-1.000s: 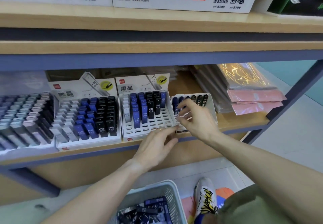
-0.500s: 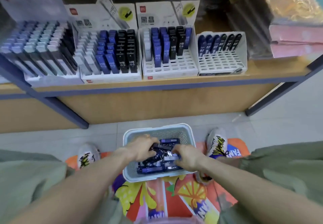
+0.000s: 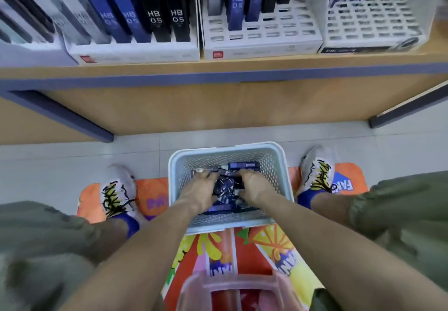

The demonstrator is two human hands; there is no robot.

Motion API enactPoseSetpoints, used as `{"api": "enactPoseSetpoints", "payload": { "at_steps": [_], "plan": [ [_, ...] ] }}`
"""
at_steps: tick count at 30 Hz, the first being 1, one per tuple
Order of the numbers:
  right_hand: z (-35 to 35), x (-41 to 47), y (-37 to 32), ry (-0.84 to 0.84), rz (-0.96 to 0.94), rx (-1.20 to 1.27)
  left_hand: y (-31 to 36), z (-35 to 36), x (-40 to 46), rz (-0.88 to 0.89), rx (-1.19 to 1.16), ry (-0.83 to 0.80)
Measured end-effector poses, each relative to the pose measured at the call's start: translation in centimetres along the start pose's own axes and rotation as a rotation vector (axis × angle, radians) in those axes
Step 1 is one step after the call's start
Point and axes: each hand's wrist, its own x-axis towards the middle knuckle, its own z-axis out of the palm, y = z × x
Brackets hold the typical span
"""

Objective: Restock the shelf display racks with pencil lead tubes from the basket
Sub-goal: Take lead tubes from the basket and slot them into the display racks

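The tubes (image 3: 224,187) lie jumbled in the basket (image 3: 278,162), pointing all ways, directly under both hands. The left hand (image 3: 200,187) and right hand (image 3: 252,184) curl into the pile; what each pinches cannot be told. The racks (image 3: 261,41) stand well above.

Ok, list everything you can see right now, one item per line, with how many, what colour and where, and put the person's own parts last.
basket: one, pale grey-blue, on the floor between the feet
loose lead tubes: a pile, blue and black, count unclear, inside the basket
display racks: three plainly seen, white, side by side on the shelf, a fourth cut off at the left
racked lead tubes: many, grey, blue and black, filling the left racks; the right rack mostly bare slots
shelf: one, wood with a blue edge, above the basket
mat: one, orange with fruit print, under the basket
pink stool: one, bottom edge
shoes: two, grey with yellow
left hand: in the basket, on the tubes
right hand: in the basket, on the tubes
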Motion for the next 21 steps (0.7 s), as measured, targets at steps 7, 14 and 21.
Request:
{"api": "enactPoseSetpoints", "payload": {
  "at_steps": [7,14,21],
  "plan": [
    [1.7,3.0,0.3,0.032,-0.017,-0.058,-0.5,1.7,1.6,-0.029,0.089,-0.007],
    [2.7,4.4,0.3,0.009,-0.010,-0.193,-1.1,1.6,1.9,0.020,0.286,-0.013],
    [1.8,4.7,1.1,0.000,-0.035,-0.171,-1.2,1.4,2.3,0.111,0.433,-0.003]
  ]
}}
